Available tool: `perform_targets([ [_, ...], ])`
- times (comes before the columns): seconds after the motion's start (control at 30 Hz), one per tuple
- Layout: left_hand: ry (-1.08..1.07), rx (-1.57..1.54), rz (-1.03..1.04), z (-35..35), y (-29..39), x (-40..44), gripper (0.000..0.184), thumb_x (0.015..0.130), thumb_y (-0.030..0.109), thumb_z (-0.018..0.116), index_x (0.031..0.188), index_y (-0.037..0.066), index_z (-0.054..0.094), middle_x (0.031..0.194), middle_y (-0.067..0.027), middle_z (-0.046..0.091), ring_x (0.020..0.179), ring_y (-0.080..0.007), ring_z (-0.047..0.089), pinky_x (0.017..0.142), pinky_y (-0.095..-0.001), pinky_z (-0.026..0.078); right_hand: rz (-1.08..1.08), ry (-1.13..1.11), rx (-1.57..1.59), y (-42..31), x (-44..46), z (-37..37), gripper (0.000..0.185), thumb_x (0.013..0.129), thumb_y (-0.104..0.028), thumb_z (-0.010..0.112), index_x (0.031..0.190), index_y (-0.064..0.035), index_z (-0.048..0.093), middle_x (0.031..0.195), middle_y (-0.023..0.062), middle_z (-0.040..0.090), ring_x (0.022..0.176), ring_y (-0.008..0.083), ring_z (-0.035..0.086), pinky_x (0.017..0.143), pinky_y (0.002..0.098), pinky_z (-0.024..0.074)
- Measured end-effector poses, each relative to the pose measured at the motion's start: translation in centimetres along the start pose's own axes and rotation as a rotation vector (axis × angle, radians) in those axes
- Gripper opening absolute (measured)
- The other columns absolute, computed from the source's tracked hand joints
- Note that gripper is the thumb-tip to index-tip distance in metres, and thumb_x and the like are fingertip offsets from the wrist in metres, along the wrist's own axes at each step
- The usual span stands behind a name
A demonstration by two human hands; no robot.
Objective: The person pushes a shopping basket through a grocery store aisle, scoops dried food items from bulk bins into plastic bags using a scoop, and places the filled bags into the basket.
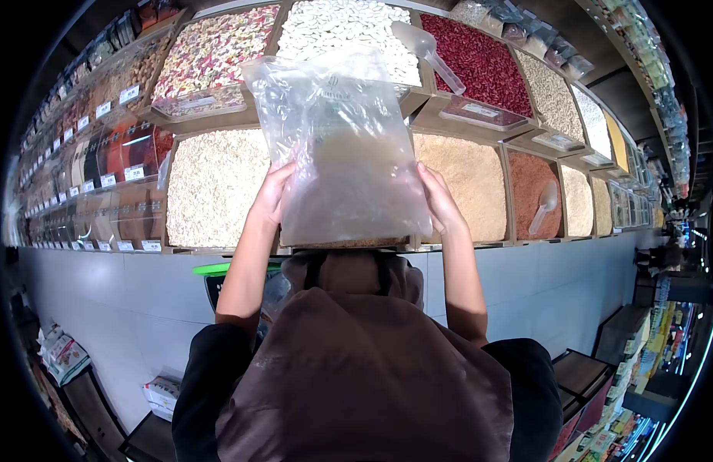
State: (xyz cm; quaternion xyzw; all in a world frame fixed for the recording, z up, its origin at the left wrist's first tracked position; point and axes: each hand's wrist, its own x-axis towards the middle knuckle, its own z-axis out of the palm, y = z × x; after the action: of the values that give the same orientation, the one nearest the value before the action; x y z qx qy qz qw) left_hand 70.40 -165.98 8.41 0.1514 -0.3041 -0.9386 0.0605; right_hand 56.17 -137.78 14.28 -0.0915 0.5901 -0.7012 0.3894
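Note:
A clear plastic bag (348, 154) is stretched out between my two hands, with its wider top edge away from me. My left hand (273, 192) grips its left side, and my right hand (441, 199) grips its right side. Some fingers show only faintly through the cloudy plastic. Behind the bag lie a bin of white beans (333, 31) and, to the left, a bin of pale flakes (214, 185). A bin of tan grain (460, 181) is at the right, beside my right hand.
Dark red beans (479, 65) and a clear scoop (429, 54) lie at the upper right. Another scoop (545, 204) rests in reddish-brown grain. Labelled clear bins (129, 150) line the left. A green-rimmed basket (210, 269) stands below my left forearm.

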Motion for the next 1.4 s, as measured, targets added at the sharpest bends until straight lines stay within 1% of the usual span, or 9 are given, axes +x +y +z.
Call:
perform_targets([
  [0.2, -0.032, -0.004, 0.035, -1.1, -1.6, -6.1, 0.051, 0.092, 0.013, 0.057, 0.140, -0.001, 0.045, 0.125, -0.0138, 0.062, 0.112, -0.0249, 0.062, 0.098, -0.0387, 0.050, 0.050, -0.022, 0.036, 1.1, 0.1, 4.3, 0.031, 0.095, -0.027, 0.064, 0.114, -0.0019, 0.064, 0.096, 0.0067, 0.069, 0.088, 0.0143, 0.066, 0.079, 0.0315, 0.0532],
  [0.3, 0.275, 0.268, 0.130, -1.3, -0.7, -8.3, 0.043, 0.096, 0.022, 0.059, 0.132, 0.000, 0.052, 0.120, -0.0131, 0.064, 0.108, -0.0215, 0.063, 0.090, -0.0364, 0.052, 0.100, -0.073, -0.175, 1.2, 1.1, 5.5, 0.023, 0.092, -0.019, 0.069, 0.108, -0.0023, 0.067, 0.089, 0.0042, 0.070, 0.082, 0.0131, 0.066, 0.076, 0.0298, 0.0527],
  [0.47, 0.294, 0.512, 0.138, -3.6, 1.8, -12.8, 0.037, 0.100, 0.024, 0.057, 0.126, -0.001, 0.061, 0.068, -0.0056, 0.065, 0.063, -0.0116, 0.062, 0.060, -0.0242, 0.051, -0.041, -0.197, -0.479, 1.6, 3.3, 5.6, 0.020, 0.089, -0.016, 0.072, 0.102, -0.0006, 0.071, 0.092, 0.0040, 0.072, 0.081, 0.0099, 0.064, 0.073, 0.0252, 0.0503],
  [0.77, 0.342, 0.220, 0.380, -6.5, -1.7, -18.9, 0.031, 0.091, 0.001, 0.053, 0.119, -0.009, 0.062, 0.088, -0.0161, 0.072, 0.069, -0.0151, 0.065, 0.066, -0.0228, 0.053, 0.068, -0.400, -0.297, 2.0, 4.2, 8.7, 0.015, 0.092, -0.006, 0.062, 0.098, 0.0023, 0.073, 0.096, 0.0083, 0.072, 0.082, 0.0130, 0.066, 0.073, 0.0286, 0.0540],
  [0.83, 0.725, -0.137, 0.421, -3.4, -2.0, -18.8, 0.016, 0.090, -0.001, 0.054, 0.097, -0.006, 0.067, 0.093, -0.0169, 0.072, 0.073, -0.0186, 0.066, 0.070, -0.0263, 0.055, 0.068, -0.442, -0.311, 2.1, 4.3, 8.4, 0.014, 0.091, -0.003, 0.060, 0.091, 0.0029, 0.073, 0.093, 0.0091, 0.072, 0.079, 0.0140, 0.067, 0.070, 0.0288, 0.0545],
  [0.97, 0.335, 0.029, 0.506, -7.8, -3.8, -19.3, 0.016, 0.088, -0.004, 0.056, 0.075, 0.005, 0.058, 0.091, -0.0113, 0.069, 0.076, -0.0167, 0.065, 0.069, -0.0269, 0.055, 0.042, -0.431, -0.117, 2.2, 3.1, 9.2, 0.018, 0.085, 0.007, 0.055, 0.085, 0.0033, 0.072, 0.101, 0.0146, 0.071, 0.087, 0.0188, 0.068, 0.074, 0.0303, 0.0563],
  [1.1, 0.328, -0.002, 0.491, -11.0, -4.4, -19.8, 0.011, 0.096, 0.005, 0.053, 0.094, 0.004, 0.063, 0.096, -0.0093, 0.069, 0.084, -0.0190, 0.066, 0.076, -0.0303, 0.056, -0.149, -0.487, -0.112, 4.5, 2.1, 5.7, 0.022, 0.078, 0.014, 0.051, 0.081, 0.0056, 0.071, 0.119, 0.0221, 0.066, 0.101, 0.0268, 0.067, 0.083, 0.0350, 0.0561],
  [1.17, 0.361, -0.249, 0.513, -5.0, -3.9, -19.7, 0.047, 0.104, 0.027, 0.043, 0.144, 0.003, 0.038, 0.141, -0.0188, 0.049, 0.125, -0.0301, 0.054, 0.103, -0.0421, 0.048, -0.128, -0.436, -0.023, 5.0, 1.1, 4.2, 0.019, 0.080, 0.013, 0.051, 0.082, 0.0085, 0.069, 0.121, 0.0230, 0.065, 0.103, 0.0312, 0.066, 0.086, 0.0370, 0.0567],
  [1.4, 0.293, -0.579, 0.337, 1.0, -13.4, -17.4, 0.100, 0.088, 0.076, 0.040, 0.151, -0.001, 0.025, 0.155, -0.0215, 0.032, 0.142, -0.0371, 0.033, 0.115, -0.0536, 0.027, 0.071, -0.114, 0.412, 8.7, -4.6, 1.2, 0.030, 0.088, 0.009, 0.051, 0.114, 0.0102, 0.065, 0.134, 0.0185, 0.058, 0.119, 0.0267, 0.059, 0.098, 0.0356, 0.0519],
])
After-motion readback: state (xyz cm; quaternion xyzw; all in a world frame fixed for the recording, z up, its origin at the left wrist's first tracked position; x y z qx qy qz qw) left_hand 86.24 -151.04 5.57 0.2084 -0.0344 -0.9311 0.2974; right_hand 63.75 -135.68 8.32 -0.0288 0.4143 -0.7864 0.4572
